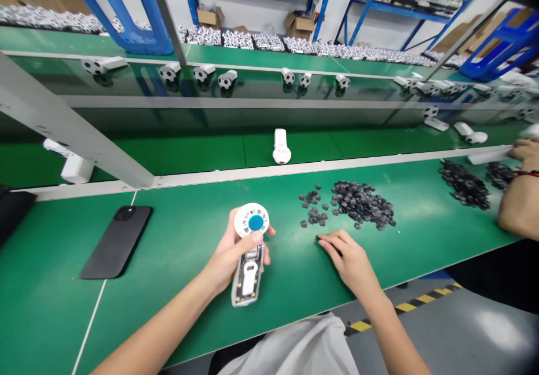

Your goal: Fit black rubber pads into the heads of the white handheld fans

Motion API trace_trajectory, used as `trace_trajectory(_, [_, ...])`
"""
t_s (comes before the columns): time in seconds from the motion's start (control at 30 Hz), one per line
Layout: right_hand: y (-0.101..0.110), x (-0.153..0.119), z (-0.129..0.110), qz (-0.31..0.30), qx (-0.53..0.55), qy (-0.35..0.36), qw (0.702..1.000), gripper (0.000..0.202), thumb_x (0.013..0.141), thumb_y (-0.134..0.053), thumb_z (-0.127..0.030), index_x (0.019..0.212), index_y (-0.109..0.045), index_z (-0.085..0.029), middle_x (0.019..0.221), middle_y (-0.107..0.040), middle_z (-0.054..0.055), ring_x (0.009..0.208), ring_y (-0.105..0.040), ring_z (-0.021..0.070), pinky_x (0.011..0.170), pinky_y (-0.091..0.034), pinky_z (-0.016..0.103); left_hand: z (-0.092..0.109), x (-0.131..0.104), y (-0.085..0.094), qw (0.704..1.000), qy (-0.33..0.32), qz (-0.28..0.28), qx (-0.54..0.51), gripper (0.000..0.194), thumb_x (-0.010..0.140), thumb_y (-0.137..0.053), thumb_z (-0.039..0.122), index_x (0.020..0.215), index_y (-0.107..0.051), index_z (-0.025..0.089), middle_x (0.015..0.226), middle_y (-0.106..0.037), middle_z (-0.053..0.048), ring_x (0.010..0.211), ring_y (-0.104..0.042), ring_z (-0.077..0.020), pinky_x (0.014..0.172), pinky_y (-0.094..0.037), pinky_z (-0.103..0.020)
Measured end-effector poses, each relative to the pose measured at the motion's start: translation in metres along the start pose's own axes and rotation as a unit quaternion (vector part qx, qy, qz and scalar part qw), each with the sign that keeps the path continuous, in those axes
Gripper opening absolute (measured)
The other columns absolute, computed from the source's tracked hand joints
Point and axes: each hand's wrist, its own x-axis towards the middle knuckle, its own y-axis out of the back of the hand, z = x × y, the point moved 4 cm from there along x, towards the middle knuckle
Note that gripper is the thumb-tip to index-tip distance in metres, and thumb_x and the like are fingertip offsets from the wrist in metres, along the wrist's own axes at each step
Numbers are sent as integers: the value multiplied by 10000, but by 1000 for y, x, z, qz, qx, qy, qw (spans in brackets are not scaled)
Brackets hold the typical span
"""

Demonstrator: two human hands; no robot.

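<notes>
My left hand (231,251) is closed around a handheld device (248,277) with a round white head, a blue disc in it and a handle showing inner parts. The thumb presses just below the head. My right hand (347,260) rests low over the green table, thumb and fingertips pinched together; whether a small piece is between them I cannot make out. Just beyond it lie a few loose black pentagon pieces (315,216), beside a larger heap of the same black pieces (364,204).
A black phone (118,243) lies at the left. Beyond the table's edge, a white device (281,147) lies on the green conveyor belt (202,153). Football-patterned devices (227,79) line a shelf behind. At the right, a co-worker's arm (520,206) is near another black heap (463,184).
</notes>
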Motion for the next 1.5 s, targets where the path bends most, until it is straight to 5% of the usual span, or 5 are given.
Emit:
trace_trajectory(0.33, [-50, 60, -102, -136, 367, -65, 918, 284, 918, -755, -470, 985, -786, -196, 843, -800, 57, 768, -788, 243, 740, -676, 344, -12, 26, 32, 987, -57, 85, 121, 560, 940, -644, 565, 1328, -381, 257, 928, -630, 8, 607, -646, -125, 551, -512, -233])
trace_trajectory(0.5, [-65, 71, -129, -80, 307, 4, 948, 191, 946, -730, -413, 907, -727, -226, 829, -787, 31, 730, -771, 223, 699, -653, 316, -10, 14, 34, 969, -68, 48, 233, 661, 1026, -495, 570, 1553, -239, 266, 1058, -617, -48, 788, -636, -163, 770, -546, -328])
trace_trajectory(1.1, [-62, 67, -109, -106, 104, 181, 972, 253, 1113, -428, -316, 1053, -657, -225, 980, -726, 55, 870, -678, 205, 811, -515, 316, -9, 12, 32, 978, -40, 10, 203, 689, 887, -758, 446, 1437, -392, 252, 1053, -600, -38, 759, -613, -152, 678, -575, -299])
trace_trajectory(1.3, [-13, 45, -54, 43, -34, 47, 997, 267, 1089, -511, -391, 1150, -725, -243, 1073, -734, 68, 915, -699, 239, 839, -516, 351, -3, 14, 29, 995, -37, 22, 92, 549, 840, -800, 409, 1277, -527, 221, 982, -565, -18, 675, -600, -121, 559, -629, -291])
trace_trajectory(1.5, [-24, 40, -29, 39, -94, 30, 994, 397, 1043, -561, -534, 1185, -740, -210, 1032, -712, 100, 736, -655, 221, 710, -505, 358, 4, 10, 30, 993, -45, 24, 110, 643, 830, -807, 399, 1375, -496, 258, 1031, -565, -19, 680, -604, -115, 586, -606, -279])
